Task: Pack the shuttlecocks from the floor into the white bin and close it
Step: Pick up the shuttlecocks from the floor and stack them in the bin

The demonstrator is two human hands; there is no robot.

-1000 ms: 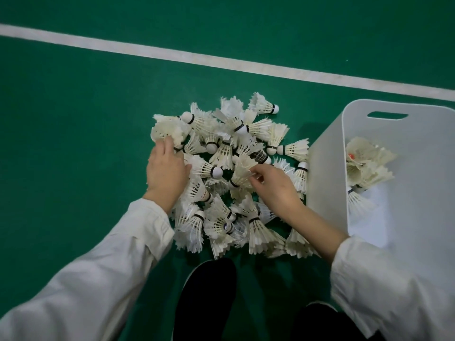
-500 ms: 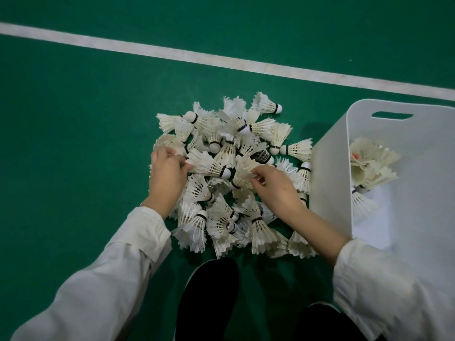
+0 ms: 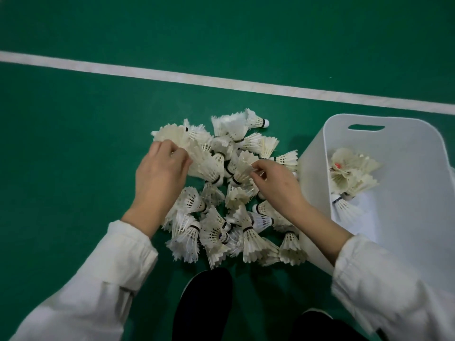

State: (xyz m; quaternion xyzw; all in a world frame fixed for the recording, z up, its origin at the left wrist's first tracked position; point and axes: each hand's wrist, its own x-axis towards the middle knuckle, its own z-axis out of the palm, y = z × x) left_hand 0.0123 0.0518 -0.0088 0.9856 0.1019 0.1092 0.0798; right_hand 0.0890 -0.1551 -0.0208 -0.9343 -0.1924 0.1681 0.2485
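Farthest from the white bin (image 3: 312,183), the left hand (image 3: 160,173) has its fingers curled round the feather skirts on the outer side of the heap of shuttlecocks (image 3: 214,217). A second ago this hand lay lower, against the heap's outer edge. It has since closed on the feathers and drawn them inward. The heap itself lies on the green floor (image 3: 73,143) just beside the bin's near wall, and some of its outermost skirts touch that wall. The bunch (image 3: 211,163) between the two hands now looks pressed together and raised a little above the shuttlecocks beneath it, though how far it has cleared them cannot be told.

Closer to the bin, the right hand (image 3: 275,178) pinches the feather edge of one shuttlecock on the bunch's bin side, fingertips narrow. Its place has changed little, so the left hand has done most of the closing in.

Inside the bin a small cluster (image 3: 349,175) rests against the far wall, one with a red mark, and most of the bin's floor shows bare.

By these signs a two-handed scoop is forming. Packing has barely begun, since most of the shuttlecocks are still outside the bin. No lid is in view, so closing is a long way off.
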